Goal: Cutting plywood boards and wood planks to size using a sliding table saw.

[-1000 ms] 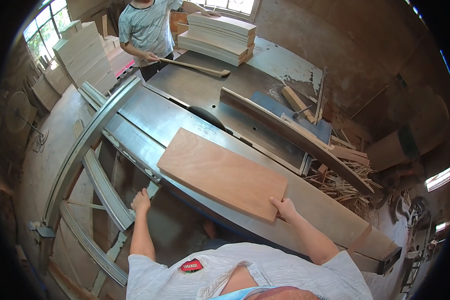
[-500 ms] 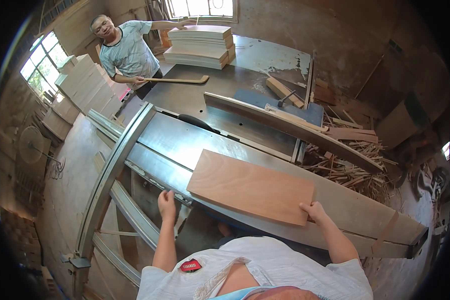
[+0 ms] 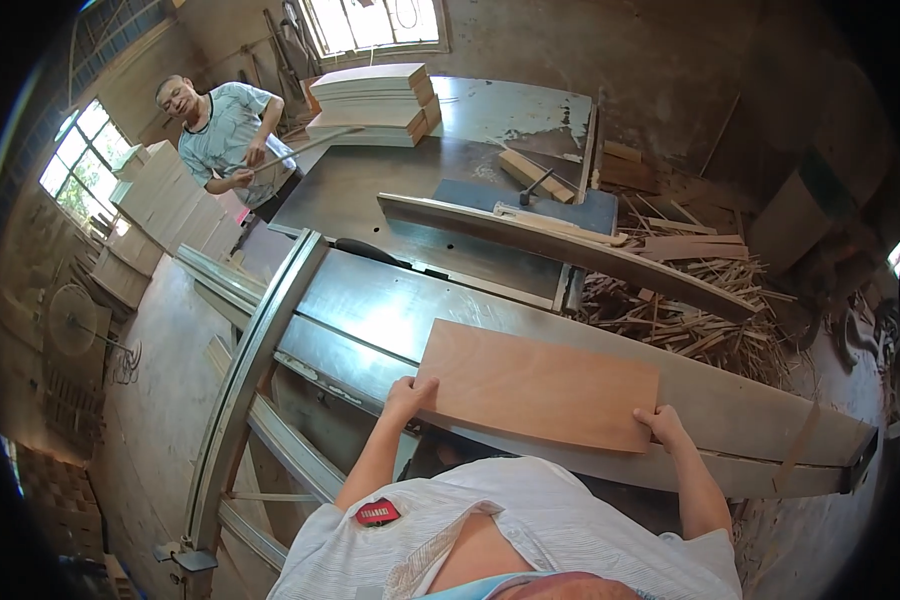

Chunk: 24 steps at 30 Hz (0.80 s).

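Note:
A flat reddish-brown wooden board (image 3: 540,385) lies on the metal table of a sliding table saw (image 3: 370,305). My left hand (image 3: 408,397) grips the board's near left corner. My right hand (image 3: 660,425) holds its near right corner. The saw blade guard (image 3: 370,250) sits farther back on the left, apart from the board. A long wooden fence (image 3: 560,245) runs across the table behind the board.
Another person (image 3: 225,130) stands at the far left holding a long stick. Stacked boards (image 3: 375,100) rest at the table's back. Offcut strips (image 3: 690,300) pile up at the right. More board stacks (image 3: 170,205) stand on the left floor.
My left hand has come up from the table's edge onto the board's left corner. The board has slid toward me and to the right. The other person has raised the stick.

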### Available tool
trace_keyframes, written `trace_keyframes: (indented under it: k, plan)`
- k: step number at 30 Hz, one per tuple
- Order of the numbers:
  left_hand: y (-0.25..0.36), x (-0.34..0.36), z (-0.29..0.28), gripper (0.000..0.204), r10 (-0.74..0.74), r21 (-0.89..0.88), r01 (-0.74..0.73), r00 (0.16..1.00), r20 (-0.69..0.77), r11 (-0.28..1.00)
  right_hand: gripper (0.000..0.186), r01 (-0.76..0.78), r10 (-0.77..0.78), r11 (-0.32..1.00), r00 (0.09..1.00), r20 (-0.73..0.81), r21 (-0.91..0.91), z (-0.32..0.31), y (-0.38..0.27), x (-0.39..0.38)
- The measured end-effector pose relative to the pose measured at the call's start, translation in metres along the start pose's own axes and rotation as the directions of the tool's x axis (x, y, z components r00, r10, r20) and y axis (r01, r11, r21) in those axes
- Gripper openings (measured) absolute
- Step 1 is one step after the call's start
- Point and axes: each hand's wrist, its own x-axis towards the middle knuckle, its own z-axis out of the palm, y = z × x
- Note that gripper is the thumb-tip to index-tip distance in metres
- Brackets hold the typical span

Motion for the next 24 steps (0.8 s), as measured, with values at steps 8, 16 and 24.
trace_keyframes:
  k: [8, 16, 24]
  plan:
    - [0.007, -0.005, -0.017, 0.076, 0.001, 0.078, -0.004, 0.999, 0.039, 0.997, 0.039, 0.040, -0.040, 0.999, 0.999, 0.013, 0.012, 0.003, 0.004, -0.018]
    - [-0.006, 0.004, -0.043, 0.068, 0.100, 0.194, -0.078, 0.990, -0.102, 0.978, 0.040, 0.059, -0.060, 0.996, 0.998, -0.026, -0.063, 0.038, -0.009, -0.032]
    - [-0.015, 0.014, -0.059, 0.069, 0.119, 0.186, -0.097, 0.987, -0.111, 0.978, 0.048, 0.070, -0.070, 0.997, 0.996, -0.050, -0.015, 0.059, -0.021, -0.040]
